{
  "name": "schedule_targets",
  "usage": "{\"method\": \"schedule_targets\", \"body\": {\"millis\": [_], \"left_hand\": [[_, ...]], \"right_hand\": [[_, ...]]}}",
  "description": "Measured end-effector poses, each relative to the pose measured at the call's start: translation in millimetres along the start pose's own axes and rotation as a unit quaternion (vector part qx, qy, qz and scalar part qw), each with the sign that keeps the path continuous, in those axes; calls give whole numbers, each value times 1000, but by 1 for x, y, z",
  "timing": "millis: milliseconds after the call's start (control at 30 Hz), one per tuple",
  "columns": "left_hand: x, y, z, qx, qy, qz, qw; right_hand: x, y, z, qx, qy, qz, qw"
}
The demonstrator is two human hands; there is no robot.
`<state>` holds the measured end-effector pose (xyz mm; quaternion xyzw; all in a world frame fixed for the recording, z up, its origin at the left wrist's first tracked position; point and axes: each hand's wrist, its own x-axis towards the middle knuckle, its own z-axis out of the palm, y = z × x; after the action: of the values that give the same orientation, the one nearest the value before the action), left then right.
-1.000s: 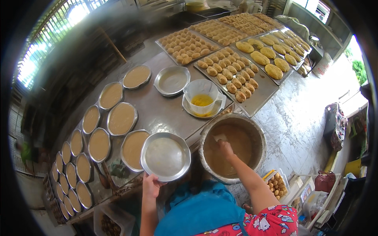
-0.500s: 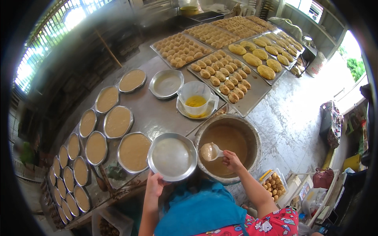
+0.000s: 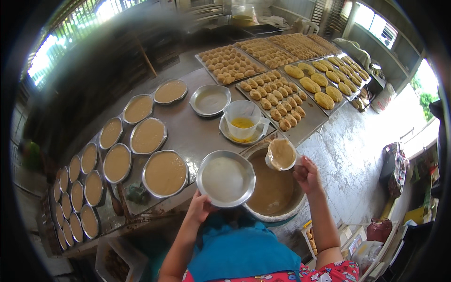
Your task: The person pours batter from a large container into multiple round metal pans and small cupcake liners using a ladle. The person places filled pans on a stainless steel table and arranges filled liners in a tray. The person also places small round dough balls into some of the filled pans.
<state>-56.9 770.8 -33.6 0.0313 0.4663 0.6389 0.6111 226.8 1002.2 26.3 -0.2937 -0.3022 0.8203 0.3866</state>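
My left hand (image 3: 200,207) grips the near rim of an unfilled round metal pan (image 3: 225,178), held at the table's edge beside the pot. In my right hand (image 3: 307,175) is the handle of a measuring cup (image 3: 282,154), full of light brown batter and raised above the pot's far side. Below it stands the large round pot (image 3: 300,207), with batter (image 3: 272,190) inside. Just beyond, a clear plastic jug (image 3: 243,117) with yellow liquid rests in a metal pan. Another pan (image 3: 210,100) without batter lies left of the jug.
Several batter-filled pans (image 3: 165,173) cover the left of the metal table (image 3: 188,136). Trays of small buns (image 3: 277,96) and larger yellowish loaves (image 3: 310,85) fill the far right. Beside the pot, on the right, sits a container of small brown pieces (image 3: 310,237). A wooden spoon (image 3: 120,199) lies near the front edge.
My right hand has lifted the measuring cup out of the pot's opening, now full of batter. The pan in my left hand sits closer to the pot, and the whole view has shifted.
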Motion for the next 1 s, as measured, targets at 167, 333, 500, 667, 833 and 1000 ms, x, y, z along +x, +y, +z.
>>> {"method": "schedule_targets", "body": {"millis": [167,333,500,667,833,1000], "left_hand": [[0,5,19,-43,-43,-14,998],[-13,17,18,-73,-75,-9,994],[-23,31,-6,-88,-56,17,994],[-21,49,-27,-115,-45,26,992],[-16,75,-39,-100,-48,51,992],[-11,94,-50,-111,-54,39,992]], "right_hand": [[-14,-9,80,-187,-55,-69,978],[-30,46,128,-560,-197,-317,740],[-18,54,163,-638,-294,-428,569],[-23,34,200,-676,-260,-456,517],[-21,61,206,-652,-233,-503,517],[-7,95,201,-643,-213,-499,541]]}}
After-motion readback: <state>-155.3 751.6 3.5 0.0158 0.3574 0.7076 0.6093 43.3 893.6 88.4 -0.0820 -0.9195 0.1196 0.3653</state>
